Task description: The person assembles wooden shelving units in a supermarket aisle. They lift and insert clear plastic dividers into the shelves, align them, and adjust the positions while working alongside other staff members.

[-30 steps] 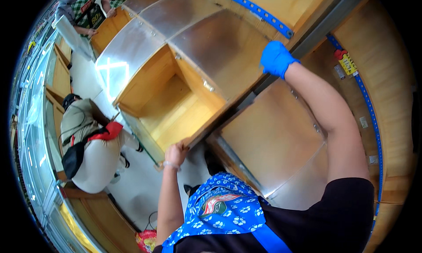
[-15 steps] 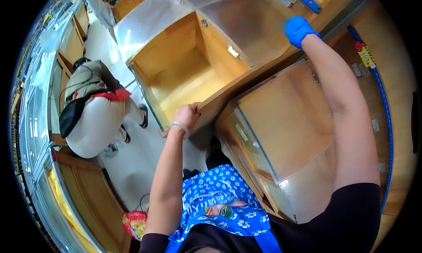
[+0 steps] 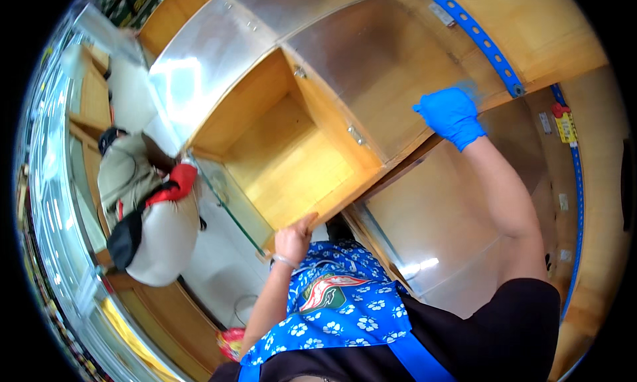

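No wording reads clearly for us here: we spot a yellow tag [image 3: 566, 127] with a red top on the blue rail [image 3: 580, 190], a red-green emblem [image 3: 332, 294] on our apron [image 3: 365, 322].

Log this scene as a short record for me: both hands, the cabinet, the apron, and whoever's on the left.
Left hand: bare, gripping an edge of the wooden cabinet
Right hand: blue glove, fingers curled, over the cabinet; contact unclear
Compartment: uncovered, nothing visible inside, glass pane along one side
Apron: blue, white flowers
Person on left: bent over, red cloth at waist
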Action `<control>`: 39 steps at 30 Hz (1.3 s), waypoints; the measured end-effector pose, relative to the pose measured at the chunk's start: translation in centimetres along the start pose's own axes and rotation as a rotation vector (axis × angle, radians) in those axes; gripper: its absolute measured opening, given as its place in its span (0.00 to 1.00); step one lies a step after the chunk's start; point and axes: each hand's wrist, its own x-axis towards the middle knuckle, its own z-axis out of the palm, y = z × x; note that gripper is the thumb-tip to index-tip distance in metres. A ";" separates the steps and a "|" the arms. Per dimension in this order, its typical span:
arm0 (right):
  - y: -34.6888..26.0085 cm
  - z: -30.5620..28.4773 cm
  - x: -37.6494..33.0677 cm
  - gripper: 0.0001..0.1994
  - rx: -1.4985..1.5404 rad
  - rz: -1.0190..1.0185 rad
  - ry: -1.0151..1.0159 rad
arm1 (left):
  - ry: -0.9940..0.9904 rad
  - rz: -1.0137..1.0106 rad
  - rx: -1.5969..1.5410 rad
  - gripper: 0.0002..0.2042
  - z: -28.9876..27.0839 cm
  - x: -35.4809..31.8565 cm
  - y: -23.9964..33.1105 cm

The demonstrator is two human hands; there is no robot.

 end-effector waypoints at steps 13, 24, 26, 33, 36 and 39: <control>-33.3 -0.9 -7.8 0.12 0.935 0.989 0.621 | 0.214 0.156 -0.301 0.10 -9.0 0.7 -11.0; -56.5 2.0 -6.9 0.31 1.629 1.555 0.141 | 0.178 -0.344 -0.954 0.25 -8.2 7.9 -22.4; -58.4 6.6 -6.7 0.37 1.791 1.492 0.093 | 0.190 -0.313 -0.876 0.25 -7.1 8.6 -24.5; -47.6 -0.5 -13.3 0.34 1.089 1.190 0.350 | 0.441 -0.011 -0.217 0.40 -10.0 3.8 -18.1; -42.0 -2.4 -16.9 0.29 0.767 1.115 0.405 | 0.229 0.070 -0.254 0.36 -9.2 1.3 -14.9; -33.4 -10.6 -16.5 0.29 0.321 0.923 0.344 | 0.163 0.239 -0.301 0.34 -10.3 1.7 -11.8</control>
